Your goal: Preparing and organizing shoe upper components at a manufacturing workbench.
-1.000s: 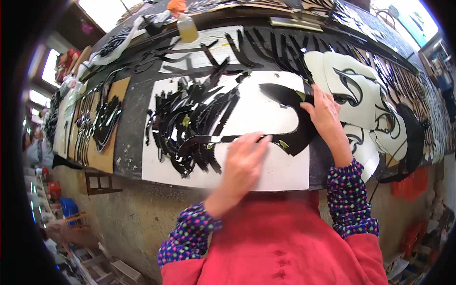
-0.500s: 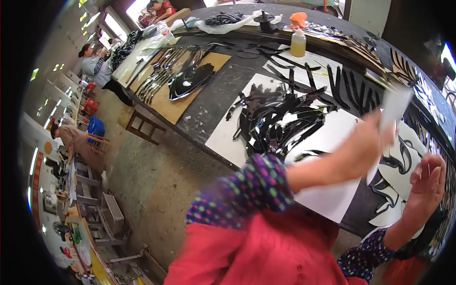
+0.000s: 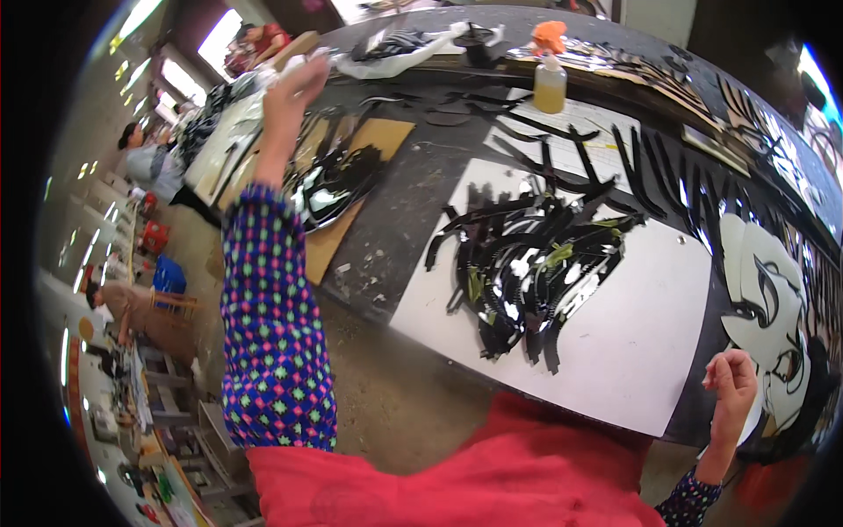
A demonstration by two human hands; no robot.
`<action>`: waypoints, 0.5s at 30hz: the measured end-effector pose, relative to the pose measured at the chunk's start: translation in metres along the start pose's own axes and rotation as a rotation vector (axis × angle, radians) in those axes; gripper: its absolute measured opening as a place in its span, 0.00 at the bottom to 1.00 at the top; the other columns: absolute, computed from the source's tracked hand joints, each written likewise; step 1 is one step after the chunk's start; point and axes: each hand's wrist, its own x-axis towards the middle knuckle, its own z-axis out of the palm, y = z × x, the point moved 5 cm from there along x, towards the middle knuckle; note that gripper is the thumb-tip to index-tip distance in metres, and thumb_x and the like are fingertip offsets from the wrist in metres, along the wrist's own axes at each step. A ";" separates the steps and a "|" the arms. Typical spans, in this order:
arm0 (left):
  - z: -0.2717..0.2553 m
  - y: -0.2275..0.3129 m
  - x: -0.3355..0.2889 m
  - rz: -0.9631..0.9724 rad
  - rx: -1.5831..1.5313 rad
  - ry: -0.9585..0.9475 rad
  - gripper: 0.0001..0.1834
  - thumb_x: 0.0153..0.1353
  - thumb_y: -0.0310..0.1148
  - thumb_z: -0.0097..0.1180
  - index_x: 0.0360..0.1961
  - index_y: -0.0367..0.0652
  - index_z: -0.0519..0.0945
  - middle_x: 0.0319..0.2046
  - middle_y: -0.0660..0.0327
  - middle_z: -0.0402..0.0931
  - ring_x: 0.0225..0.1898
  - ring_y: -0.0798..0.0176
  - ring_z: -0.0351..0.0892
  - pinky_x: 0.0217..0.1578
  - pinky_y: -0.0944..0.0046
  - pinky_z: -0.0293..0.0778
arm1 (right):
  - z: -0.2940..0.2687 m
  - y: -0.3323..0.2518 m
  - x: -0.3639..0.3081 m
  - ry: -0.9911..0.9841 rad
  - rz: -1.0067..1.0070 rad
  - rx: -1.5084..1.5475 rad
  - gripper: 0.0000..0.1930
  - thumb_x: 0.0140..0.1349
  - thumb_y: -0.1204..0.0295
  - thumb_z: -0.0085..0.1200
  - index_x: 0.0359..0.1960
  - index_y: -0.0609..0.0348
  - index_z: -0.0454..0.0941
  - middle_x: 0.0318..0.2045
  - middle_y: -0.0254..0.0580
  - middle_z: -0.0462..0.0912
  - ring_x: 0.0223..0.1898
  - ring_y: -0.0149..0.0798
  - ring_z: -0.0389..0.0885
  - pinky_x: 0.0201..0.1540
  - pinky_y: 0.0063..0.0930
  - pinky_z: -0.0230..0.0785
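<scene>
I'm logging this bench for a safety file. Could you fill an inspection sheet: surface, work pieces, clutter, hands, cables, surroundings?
Surface: dark tabletop, marked with pale flecks.
Work pieces: glossy black strips heaped on a white board.
Clutter: bottle of yellowish liquid; pale cutouts at right.
Hands: left hand extended at upper left, blurred, grip unclear; right hand near the cutouts, loosely curled.
Cables: nothing seen.
Surroundings: other people at left.
</scene>
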 end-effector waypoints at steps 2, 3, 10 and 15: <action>-0.006 -0.075 -0.059 -0.091 0.347 -0.068 0.15 0.63 0.21 0.62 0.51 0.43 0.87 0.53 0.59 0.85 0.58 0.63 0.81 0.60 0.64 0.74 | -0.004 0.008 0.005 0.130 0.149 -0.108 0.03 0.69 0.76 0.56 0.37 0.61 0.76 0.30 0.37 0.80 0.26 0.27 0.77 0.31 0.20 0.70; -0.009 -0.108 -0.084 -0.134 0.478 -0.142 0.17 0.59 0.20 0.65 0.50 0.43 0.87 0.53 0.58 0.85 0.57 0.62 0.82 0.60 0.63 0.74 | -0.002 0.008 0.010 0.087 0.103 -0.083 0.04 0.69 0.76 0.56 0.35 0.61 0.76 0.30 0.38 0.81 0.26 0.27 0.77 0.31 0.20 0.70; -0.039 -0.228 -0.180 -0.475 0.210 -0.324 0.29 0.53 0.12 0.35 0.52 0.31 0.84 0.59 0.52 0.80 0.64 0.59 0.76 0.67 0.64 0.65 | -0.070 0.035 0.055 0.354 -0.043 -0.448 0.07 0.68 0.72 0.59 0.41 0.64 0.79 0.32 0.40 0.84 0.30 0.31 0.82 0.35 0.24 0.74; -0.049 -0.234 -0.162 -0.557 0.574 -0.267 0.26 0.56 0.14 0.39 0.51 0.33 0.84 0.56 0.52 0.83 0.62 0.55 0.78 0.67 0.62 0.66 | -0.143 0.038 0.069 0.640 -0.178 -1.037 0.20 0.66 0.69 0.62 0.54 0.70 0.75 0.50 0.50 0.82 0.50 0.46 0.82 0.51 0.34 0.74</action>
